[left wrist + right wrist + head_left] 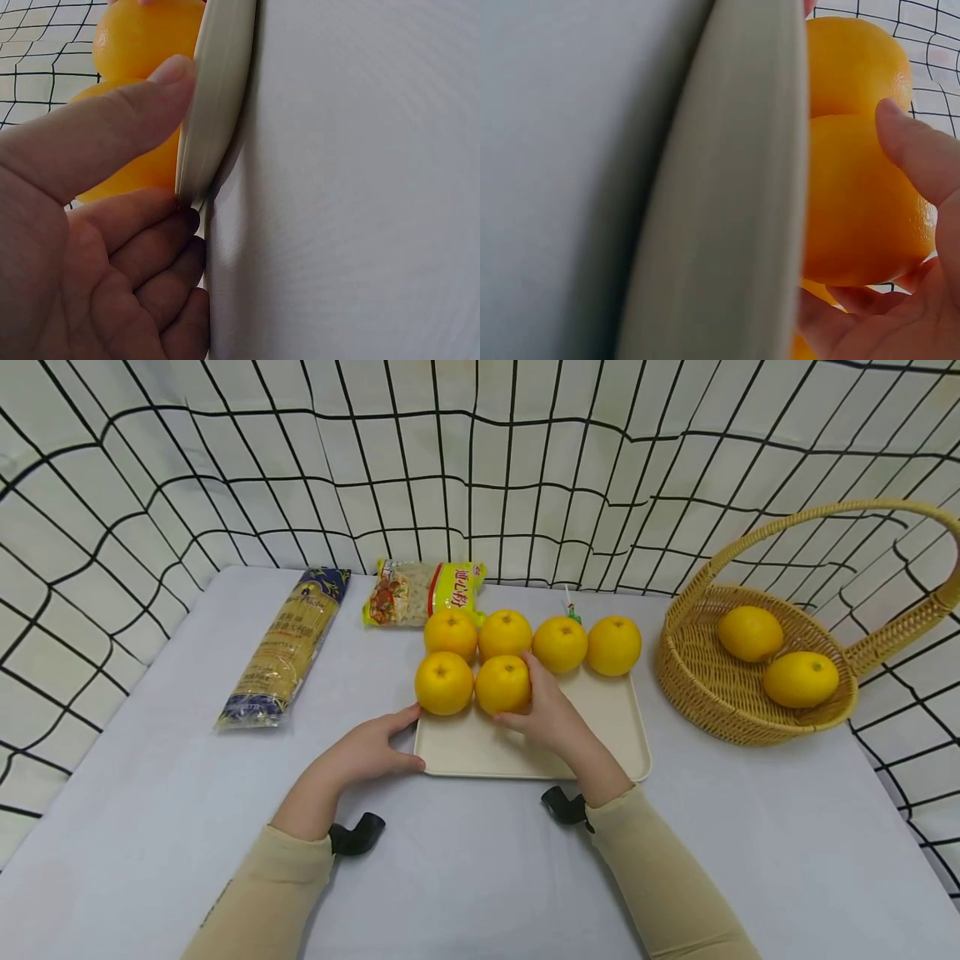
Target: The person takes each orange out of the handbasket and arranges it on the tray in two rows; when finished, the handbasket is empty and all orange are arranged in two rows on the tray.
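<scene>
A cream tray (585,747) lies on the white-covered table with several oranges on it, in a back row and a front row at the left. My right hand (551,714) holds the right-hand orange (502,685) of the front row, thumb on its near side and fingers round its right side. Beside it sits another front orange (443,683). My left hand (371,747) grips the tray's near left corner, its thumb on the rim (176,71) and its fingers curled at the edge. The right wrist view shows the held orange (862,202) against a second one.
At the right stands a wicker basket (697,693) with a tall handle and two oranges (801,680) inside. A pack of spaghetti (285,647) lies at the left. Behind the tray are a bag of pasta (423,593) and a thin white stick. Black netting surrounds the table.
</scene>
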### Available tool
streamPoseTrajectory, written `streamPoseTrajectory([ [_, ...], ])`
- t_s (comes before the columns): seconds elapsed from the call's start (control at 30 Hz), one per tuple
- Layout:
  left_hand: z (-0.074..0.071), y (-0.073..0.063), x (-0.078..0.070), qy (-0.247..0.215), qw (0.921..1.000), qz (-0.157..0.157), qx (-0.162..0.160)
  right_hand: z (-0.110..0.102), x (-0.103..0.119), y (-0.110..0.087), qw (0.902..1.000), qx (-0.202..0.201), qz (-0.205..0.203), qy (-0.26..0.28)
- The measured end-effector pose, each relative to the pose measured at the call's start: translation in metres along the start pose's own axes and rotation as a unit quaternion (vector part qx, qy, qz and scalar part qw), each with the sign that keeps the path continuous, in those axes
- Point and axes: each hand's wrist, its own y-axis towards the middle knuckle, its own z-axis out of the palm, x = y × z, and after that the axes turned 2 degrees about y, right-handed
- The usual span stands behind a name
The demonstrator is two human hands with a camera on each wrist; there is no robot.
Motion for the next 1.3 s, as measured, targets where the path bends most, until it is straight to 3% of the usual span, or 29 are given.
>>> streamPoseTrajectory([
  [0.27, -0.001, -0.001, 0.0, 0.0, 1.0, 0.002, 0.003, -0.021, 0.008, -0.01, 0.9995, -0.032, -0.004, 0.004],
  [0.4, -0.001, -0.002, 0.0, -0.005, 1.0, 0.001, 0.002, -0.053, 0.005, -0.022, 0.9939, -0.096, -0.048, 0.024],
  [0.53, -0.001, -0.003, 0.002, -0.007, 1.0, -0.002, 0.003, -0.094, -0.024, -0.037, 0.9784, -0.187, -0.088, 0.009],
  [0.7, -0.001, -0.002, 0.003, -0.008, 0.9999, 0.002, 0.006, -0.146, -0.074, -0.063, 0.9622, -0.268, -0.042, -0.027],
  [0.9, -0.001, -0.001, 0.003, -0.009, 0.9999, 0.01, 0.006, -0.19, -0.117, -0.082, 0.9518, -0.292, 0.032, -0.087],
  [1.1, 0.001, 0.001, 0.002, -0.022, 0.9997, 0.009, 0.009, -0.215, -0.14, -0.083, 0.9474, -0.287, 0.079, -0.116],
  [1.3, -0.001, -0.001, 0.003, -0.018, 0.9998, 0.01, 0.005, -0.222, -0.152, -0.076, 0.9452, -0.284, 0.114, -0.114],
])
